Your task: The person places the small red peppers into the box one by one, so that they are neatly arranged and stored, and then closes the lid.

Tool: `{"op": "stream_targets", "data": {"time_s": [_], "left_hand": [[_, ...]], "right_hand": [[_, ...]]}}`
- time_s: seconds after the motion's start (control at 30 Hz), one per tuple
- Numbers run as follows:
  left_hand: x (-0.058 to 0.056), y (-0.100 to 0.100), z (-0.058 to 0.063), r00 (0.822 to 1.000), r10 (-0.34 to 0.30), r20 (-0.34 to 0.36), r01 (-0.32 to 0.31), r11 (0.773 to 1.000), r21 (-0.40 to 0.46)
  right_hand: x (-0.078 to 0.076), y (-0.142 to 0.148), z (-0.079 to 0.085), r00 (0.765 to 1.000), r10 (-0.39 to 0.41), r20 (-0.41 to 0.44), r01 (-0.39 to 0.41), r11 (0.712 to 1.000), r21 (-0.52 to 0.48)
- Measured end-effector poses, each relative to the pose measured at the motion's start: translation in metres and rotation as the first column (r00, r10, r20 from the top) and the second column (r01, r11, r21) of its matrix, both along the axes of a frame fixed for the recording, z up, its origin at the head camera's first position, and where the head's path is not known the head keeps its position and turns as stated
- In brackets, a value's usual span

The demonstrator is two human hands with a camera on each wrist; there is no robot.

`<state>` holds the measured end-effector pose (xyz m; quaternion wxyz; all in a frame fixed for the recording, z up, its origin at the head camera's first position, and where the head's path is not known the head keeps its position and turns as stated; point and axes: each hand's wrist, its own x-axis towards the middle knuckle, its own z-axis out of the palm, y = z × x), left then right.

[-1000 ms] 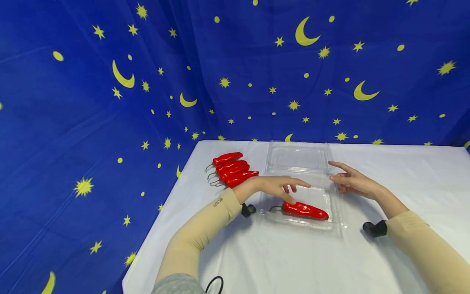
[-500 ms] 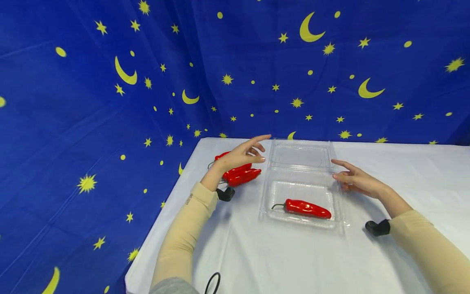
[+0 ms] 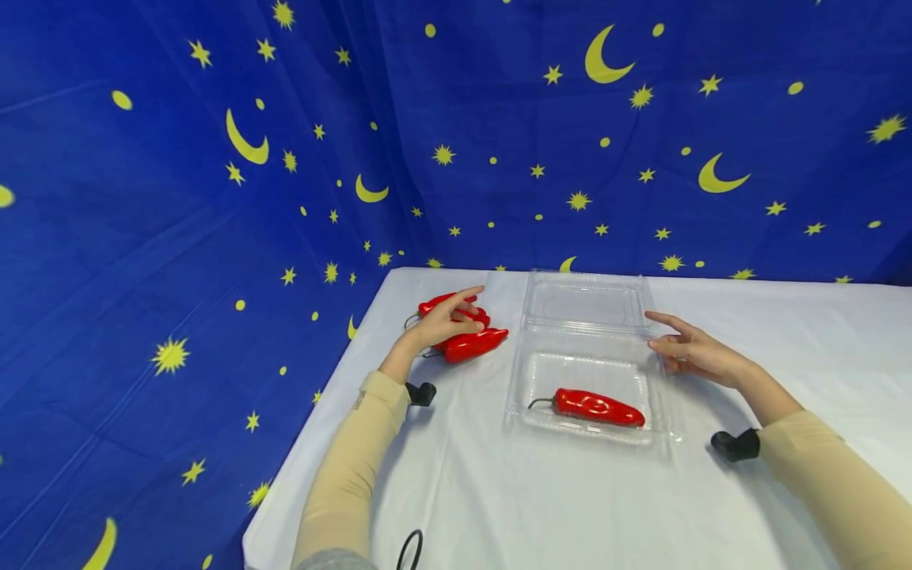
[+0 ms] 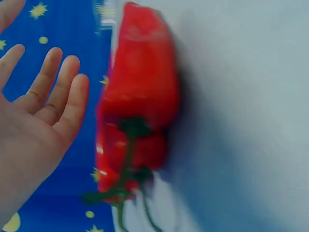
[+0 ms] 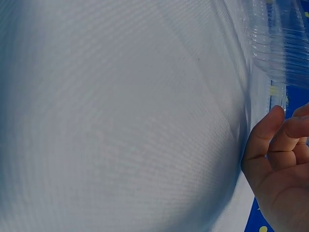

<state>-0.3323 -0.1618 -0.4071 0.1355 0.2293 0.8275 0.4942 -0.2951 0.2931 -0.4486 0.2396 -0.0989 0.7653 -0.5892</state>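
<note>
Over a group of several red peppers (image 3: 476, 345) at the back left of the table hovers my left hand (image 3: 443, 322), fingers extended and apart. In the left wrist view, that hand (image 4: 43, 116) is spread beside the peppers (image 4: 145, 72), whose green stems (image 4: 129, 159) point toward the wrist; nothing is in its grasp. A single red pepper (image 3: 598, 407) lies in the near half of a clear plastic clamshell container (image 3: 518, 372), lid (image 3: 584, 302) folded back flat. My right hand (image 3: 701, 354) is at the container's right side, index finger extended. The right wrist view shows its fingers (image 5: 260, 140) loosely bent.
A white cloth (image 3: 570, 507) covers the table. Blue curtains (image 3: 499, 119) with yellow moons and stars stand behind and at the left. A black cable loop (image 3: 410, 546) lies near the front edge. Black wrist cameras (image 3: 735, 445) sit under the cuffs.
My left hand has left the pepper in the container, swung back and left, then lowered over the group of peppers. My right hand has stayed by the container.
</note>
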Motion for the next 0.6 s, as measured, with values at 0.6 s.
{"op": "stream_targets", "data": {"time_s": [0.6], "left_hand": [[0.014,-0.004,-0.026,0.997,-0.036,-0.066,0.025,0.986,-0.164]], "right_hand": [[0.001,-0.001,0.0,1.0,0.012,-0.012,-0.012,1.0,-0.013]]}}
